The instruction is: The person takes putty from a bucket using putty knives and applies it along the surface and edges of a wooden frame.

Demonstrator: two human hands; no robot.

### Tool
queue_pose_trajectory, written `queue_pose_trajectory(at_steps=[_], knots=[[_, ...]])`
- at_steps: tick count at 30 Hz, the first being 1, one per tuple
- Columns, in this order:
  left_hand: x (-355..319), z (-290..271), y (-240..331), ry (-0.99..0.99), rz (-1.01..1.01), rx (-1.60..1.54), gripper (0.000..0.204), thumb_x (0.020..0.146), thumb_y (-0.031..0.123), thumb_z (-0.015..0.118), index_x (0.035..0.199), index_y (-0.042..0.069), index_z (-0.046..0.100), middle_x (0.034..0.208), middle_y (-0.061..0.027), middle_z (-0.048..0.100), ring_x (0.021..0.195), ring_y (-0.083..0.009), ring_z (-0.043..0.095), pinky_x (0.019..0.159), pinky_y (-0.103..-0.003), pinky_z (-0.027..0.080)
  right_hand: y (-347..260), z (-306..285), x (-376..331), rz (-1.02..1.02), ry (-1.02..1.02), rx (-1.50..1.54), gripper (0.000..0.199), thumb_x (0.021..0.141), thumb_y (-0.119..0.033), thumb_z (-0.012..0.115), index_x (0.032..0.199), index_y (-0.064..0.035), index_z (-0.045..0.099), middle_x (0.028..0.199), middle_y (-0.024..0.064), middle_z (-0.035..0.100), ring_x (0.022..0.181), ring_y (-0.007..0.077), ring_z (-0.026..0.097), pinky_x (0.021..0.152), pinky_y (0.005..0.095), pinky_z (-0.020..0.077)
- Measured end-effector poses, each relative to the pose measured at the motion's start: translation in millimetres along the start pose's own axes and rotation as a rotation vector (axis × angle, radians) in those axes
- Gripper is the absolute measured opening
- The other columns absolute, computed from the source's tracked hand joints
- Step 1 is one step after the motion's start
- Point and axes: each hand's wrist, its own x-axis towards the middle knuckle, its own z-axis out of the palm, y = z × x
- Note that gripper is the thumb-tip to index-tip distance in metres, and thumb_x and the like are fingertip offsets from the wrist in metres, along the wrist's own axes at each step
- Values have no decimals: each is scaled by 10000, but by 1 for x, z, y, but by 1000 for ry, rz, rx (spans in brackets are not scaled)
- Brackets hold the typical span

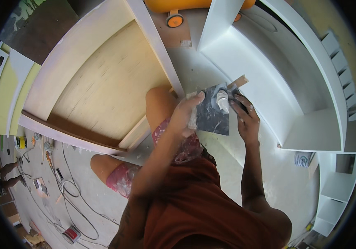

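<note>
My left hand grips the edge of a dark flat board smeared with white, its thumb lying on top. A lump of white putty sits on the board's upper right. Beside that edge, my right hand has its fingers bent around a dark scraper, partly hidden by the fingers. A short strip of wood sticks out just past the board's upper right corner; what it joins is hidden. Something pale and rough shows between my left hand and the board.
A pale wooden cabinet frame with a plywood panel stands at the left by my knees. White shelving rises at the right. An orange wheeled machine is at the far side. Cables and a paint can lie on the left floor.
</note>
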Motion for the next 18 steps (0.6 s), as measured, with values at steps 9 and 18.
queue_pose_trajectory(at_steps=[9,18], knots=[[-28,18,8,108,192,-95,306,928,239,595,1131,10,608,981,-97,693,836,-199,697,797,-326,562,-71,49,-16,473,296,215,452,892,-85,639,1269,131,516,1109,176,661,958,200,626,822,312,506],[-81,4,39,223,393,-112,305,920,213,594,1140,2,604,988,-102,694,860,-207,698,805,-348,573,-141,55,31,82,609,761,391,930,-28,568,1273,153,513,1133,198,656,1023,227,630,902,307,472]])
